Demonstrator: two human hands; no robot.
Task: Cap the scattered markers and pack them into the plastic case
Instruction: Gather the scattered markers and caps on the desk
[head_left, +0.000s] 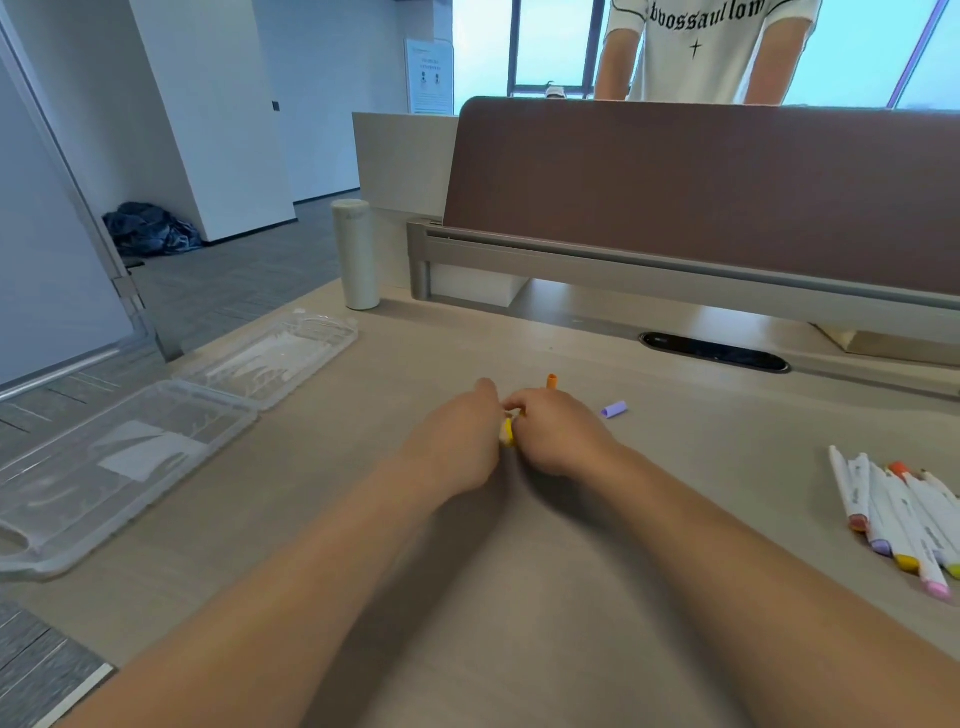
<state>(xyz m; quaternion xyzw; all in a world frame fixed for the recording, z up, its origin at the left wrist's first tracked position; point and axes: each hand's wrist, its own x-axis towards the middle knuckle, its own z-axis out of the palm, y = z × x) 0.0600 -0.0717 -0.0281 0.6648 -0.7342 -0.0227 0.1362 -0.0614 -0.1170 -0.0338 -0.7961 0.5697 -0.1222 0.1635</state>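
Right of open plastic case (171, 415), on desk (322, 467): left hand (457, 441) and right hand (556, 431), fingers curled together onto a yellow marker (507, 432), mostly hidden. Slightly farther from case: orange cap (551, 382), purple cap (614, 409), both loose. Farthest right of case: bunched white markers (893, 514), lying flat.

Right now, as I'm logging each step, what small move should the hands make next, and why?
Probably push the hands together to finish capping: the left hand and right hand meet around a yellow marker, though fingers hide the joint. The clear case lies open with no markers in it, so packing comes after.
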